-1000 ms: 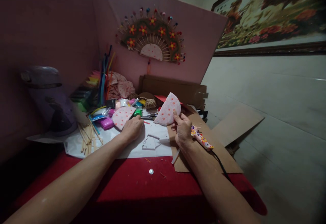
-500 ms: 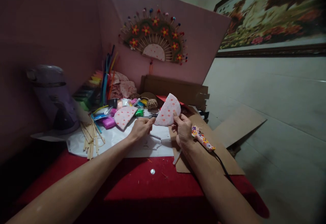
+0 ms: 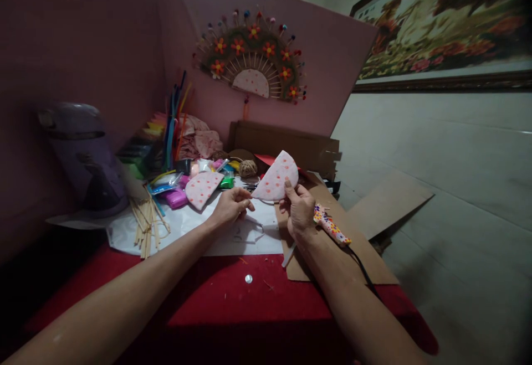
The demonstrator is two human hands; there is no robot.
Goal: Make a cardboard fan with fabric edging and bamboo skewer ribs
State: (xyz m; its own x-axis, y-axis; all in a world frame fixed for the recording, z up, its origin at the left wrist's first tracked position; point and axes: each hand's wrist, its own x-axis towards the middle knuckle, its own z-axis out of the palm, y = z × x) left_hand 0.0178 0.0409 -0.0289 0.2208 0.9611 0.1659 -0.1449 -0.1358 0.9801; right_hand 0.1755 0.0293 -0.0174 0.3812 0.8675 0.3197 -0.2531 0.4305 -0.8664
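My right hand pinches a half-circle of white cloth with pink-red dots between thumb and fingers, holding it up above the table. Beside the left tip of that piece is my left hand, its fingers loosely bent and a little apart. Whether a fingertip still touches the cloth I cannot tell. A second dotted half-circle lies to the left, against small bags of coloured clay. Scissors, mostly hidden, lie behind my hands.
A flower-patterned glue gun with a black cord rests on cardboard at right. Wooden sticks and a purple flask stand left. Twine lies behind. A decorated fan hangs on the pink board.
The fingers of my left hand have loosened from the left tip of the cloth half-circle and spread slightly. My right hand has tilted the piece and moved it slightly right.
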